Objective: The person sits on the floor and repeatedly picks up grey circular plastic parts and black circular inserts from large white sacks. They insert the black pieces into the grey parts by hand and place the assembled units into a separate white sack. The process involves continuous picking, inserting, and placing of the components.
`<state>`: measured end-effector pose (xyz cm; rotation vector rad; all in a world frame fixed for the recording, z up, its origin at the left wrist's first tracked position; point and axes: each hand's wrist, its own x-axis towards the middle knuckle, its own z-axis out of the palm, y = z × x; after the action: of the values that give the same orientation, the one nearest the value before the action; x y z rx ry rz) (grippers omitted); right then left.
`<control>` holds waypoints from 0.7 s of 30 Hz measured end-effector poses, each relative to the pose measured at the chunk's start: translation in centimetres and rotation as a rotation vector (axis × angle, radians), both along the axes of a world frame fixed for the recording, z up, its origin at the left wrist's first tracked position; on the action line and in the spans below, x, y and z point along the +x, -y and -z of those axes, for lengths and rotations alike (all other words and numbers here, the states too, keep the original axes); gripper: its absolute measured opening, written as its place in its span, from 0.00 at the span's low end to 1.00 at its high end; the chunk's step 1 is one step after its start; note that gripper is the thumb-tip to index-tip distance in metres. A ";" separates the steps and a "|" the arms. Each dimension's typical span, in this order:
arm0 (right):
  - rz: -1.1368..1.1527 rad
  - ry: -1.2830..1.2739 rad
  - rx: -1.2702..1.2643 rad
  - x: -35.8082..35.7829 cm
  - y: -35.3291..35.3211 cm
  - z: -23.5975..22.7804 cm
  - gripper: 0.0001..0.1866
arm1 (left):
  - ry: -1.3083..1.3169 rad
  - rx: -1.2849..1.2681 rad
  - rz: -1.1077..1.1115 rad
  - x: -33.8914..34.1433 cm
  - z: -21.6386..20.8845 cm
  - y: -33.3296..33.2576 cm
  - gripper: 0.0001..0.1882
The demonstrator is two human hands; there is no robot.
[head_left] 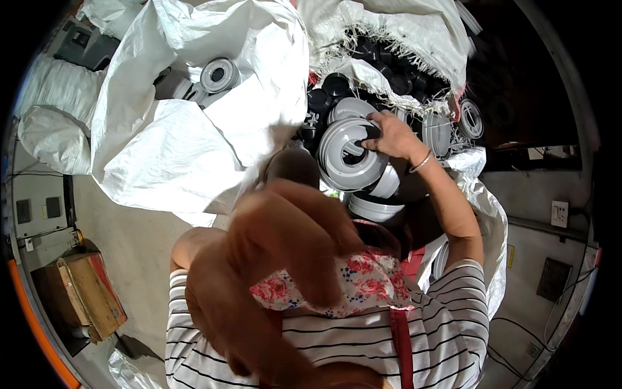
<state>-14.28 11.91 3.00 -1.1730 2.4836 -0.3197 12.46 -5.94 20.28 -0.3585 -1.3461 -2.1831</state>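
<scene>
Bare, pale floor (123, 207) spreads at your left, where a scuffed brown cardboard box (94, 295) stands with creased edges. Ahead of you, a large white woven sack (149, 142) gapes open, its crinkled walls folded over, with a grey wheel-shaped piece (219, 75) inside. Beside it, a second sack (414, 32) with a frayed, stringy edge shows a heap of black plastic pieces (389, 71). Your right hand (395, 137), a thin bangle (421, 162) at its wrist, is on a smooth grey ring (343, 170) with stepped, concentric rims, in front of the frayed sack. Its thumb reaches toward the centre hole while the fingers bend over the upper edge, partly spread; you cannot tell how firmly they grip. Below the ring sits a pale, ridged round piece (376, 209). Your left hand (278, 240) is blurred close to the camera, fingers curled; whether it holds anything cannot be told.
</scene>
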 end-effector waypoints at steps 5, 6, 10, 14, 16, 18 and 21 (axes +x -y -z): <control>0.119 0.010 -0.122 0.8 -1.0 1.1 0.27 | -0.019 0.187 -0.154 0.0 -2.2 -7.2 0.11; 0.152 0.021 -0.065 0.8 -0.8 0.2 0.29 | -0.017 0.155 -0.093 -0.2 -2.2 -7.0 0.09; 0.341 0.237 -0.241 0.5 -1.6 -1.1 0.26 | 0.020 -0.446 -0.268 -3.5 0.3 -2.4 0.09; 0.342 0.433 -0.594 0.1 -0.5 -2.5 0.26 | 0.440 -0.571 -0.381 -8.7 9.5 0.7 0.22; 0.221 0.354 -0.531 0.2 0.9 -4.0 0.26 | 0.784 -0.015 0.267 -9.7 14.0 1.9 0.27; 0.169 0.405 -0.471 -1.6 1.5 -3.1 0.28 | 0.712 0.345 0.340 -11.0 14.4 1.1 0.21; 0.490 0.215 -0.578 -9.0 2.0 2.8 0.22 | 0.750 0.347 0.288 -12.3 15.7 1.6 0.15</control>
<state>-23.33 9.88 0.23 -0.6284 2.5193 -1.2906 0.16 -7.52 4.57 0.4796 -1.2680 -2.8906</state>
